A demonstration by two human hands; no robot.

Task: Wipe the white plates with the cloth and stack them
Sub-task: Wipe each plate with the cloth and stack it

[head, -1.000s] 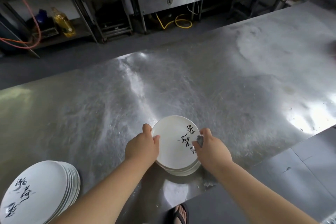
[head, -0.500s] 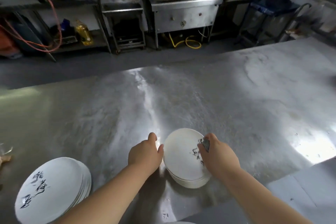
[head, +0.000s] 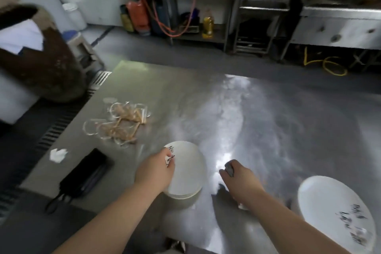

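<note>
Plate stack (head: 189, 171) on counter (head: 268, 119) near front edge; second stack (head: 329, 208) right of it; case (head: 86, 173) left; tangle (head: 121, 123) behind case.

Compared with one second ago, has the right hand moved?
Yes: the right hand, holding the cloth, has moved left, off its plate stack, and is over the steel table.

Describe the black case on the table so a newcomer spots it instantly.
Start at the steel table, front-left corner. Left of the plate stack that the left hand holds lies a long black case. It is the only dark thing there; the scrap beside it is white.
</note>
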